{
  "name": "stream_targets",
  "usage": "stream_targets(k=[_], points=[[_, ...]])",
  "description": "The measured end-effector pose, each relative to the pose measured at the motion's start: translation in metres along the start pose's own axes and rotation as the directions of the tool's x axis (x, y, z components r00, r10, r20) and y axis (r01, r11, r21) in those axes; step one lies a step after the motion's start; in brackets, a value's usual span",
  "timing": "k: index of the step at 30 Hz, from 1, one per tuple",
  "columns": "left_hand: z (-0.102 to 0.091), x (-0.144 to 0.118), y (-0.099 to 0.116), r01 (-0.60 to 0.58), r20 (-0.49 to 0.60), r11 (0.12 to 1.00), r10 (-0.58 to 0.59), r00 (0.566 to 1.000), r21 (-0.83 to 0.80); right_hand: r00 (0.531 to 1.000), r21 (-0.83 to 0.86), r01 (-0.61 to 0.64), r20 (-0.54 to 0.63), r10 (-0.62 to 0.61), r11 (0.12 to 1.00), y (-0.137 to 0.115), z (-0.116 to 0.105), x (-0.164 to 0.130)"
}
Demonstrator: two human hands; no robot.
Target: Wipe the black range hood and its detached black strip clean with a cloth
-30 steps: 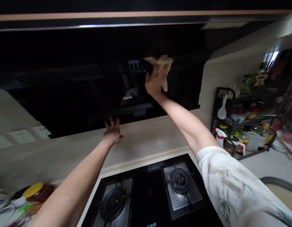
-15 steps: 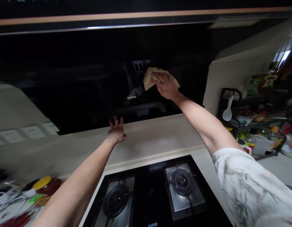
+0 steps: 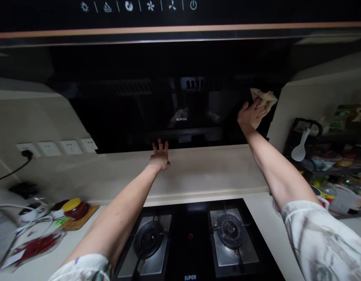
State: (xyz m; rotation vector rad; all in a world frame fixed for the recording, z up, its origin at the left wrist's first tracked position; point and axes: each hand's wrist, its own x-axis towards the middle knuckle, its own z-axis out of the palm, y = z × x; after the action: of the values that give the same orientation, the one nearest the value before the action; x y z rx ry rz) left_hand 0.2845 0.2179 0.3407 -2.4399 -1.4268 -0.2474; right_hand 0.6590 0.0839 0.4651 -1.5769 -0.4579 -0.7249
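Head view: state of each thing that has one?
Right hand, on the cloth
Cloth, bunched against the black panel
Left hand, open at the panel's lower edge
Left burner, no flame visible
Right burner, no flame visible
Jar, lid on
Plug, in the leftmost socket
White spoon, hanging handle up

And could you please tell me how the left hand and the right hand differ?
The left hand holds nothing, while the right hand has a cloth. The left hand is at the bottom of the hood; the right hand is higher, near its right end. Both are bare.
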Motion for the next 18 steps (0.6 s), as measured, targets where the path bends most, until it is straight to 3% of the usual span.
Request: stream_targets(k=[2,5,9,11,14,18], points=[[-0.001,0.000,0.001,0.008,0.006,1.000,-0.008,1.000,-0.009,0.998,-0.073,0.015,0.065,-0.011,0.997,-0.034,0.007,-0.016],[-0.001,-0.001,0.001,0.012,0.013,1.000,-0.012,1.000,-0.028,0.974,-0.125,0.147,0.194,-0.121,0.981,-0.082,0.019,-0.048],[0.001,-0.001,0.001,0.000,-0.013,0.999,0.000,1.000,-0.034,0.908,-0.046,0.349,0.265,-0.326,0.936,-0.122,0.038,-0.101],[0.002,-0.001,0.000,-0.007,-0.023,0.999,0.006,1.000,-0.034,0.853,-0.003,0.459,0.279,-0.440,0.888,-0.136,0.046,-0.126],[0.004,-0.001,0.000,-0.010,-0.022,0.999,0.009,1.000,-0.040,0.710,0.055,0.628,0.367,-0.600,0.777,-0.156,0.054,-0.155],[0.002,-0.001,0.001,0.002,-0.001,0.999,-0.002,1.000,-0.051,0.377,0.254,0.809,0.470,-0.798,0.531,-0.189,0.057,-0.168]])
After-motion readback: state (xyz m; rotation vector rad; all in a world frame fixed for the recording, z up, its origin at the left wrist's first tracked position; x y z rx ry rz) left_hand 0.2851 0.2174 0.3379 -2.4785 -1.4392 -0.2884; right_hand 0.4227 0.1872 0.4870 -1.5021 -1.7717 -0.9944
